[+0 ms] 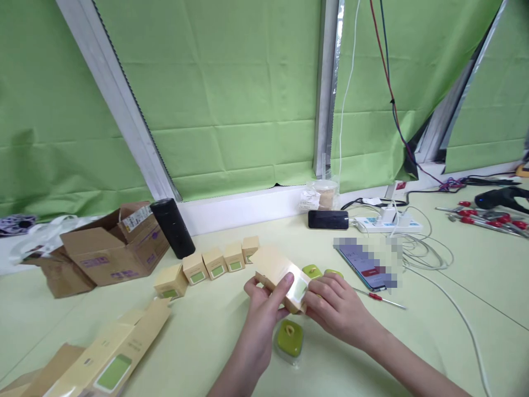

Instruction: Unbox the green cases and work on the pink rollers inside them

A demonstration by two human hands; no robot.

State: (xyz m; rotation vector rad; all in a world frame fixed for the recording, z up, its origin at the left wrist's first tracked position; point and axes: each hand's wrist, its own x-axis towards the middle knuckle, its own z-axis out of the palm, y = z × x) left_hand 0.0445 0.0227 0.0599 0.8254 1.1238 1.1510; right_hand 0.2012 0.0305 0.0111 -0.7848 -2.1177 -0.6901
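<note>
A pale table (198, 342) carries boxes (216, 262), phones (328, 220), cables (465, 320).

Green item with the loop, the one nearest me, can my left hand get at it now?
Likely yes, but it would need to let go first: your left hand is holding the cream box. The green item sits close by, its top uncovered.
</note>
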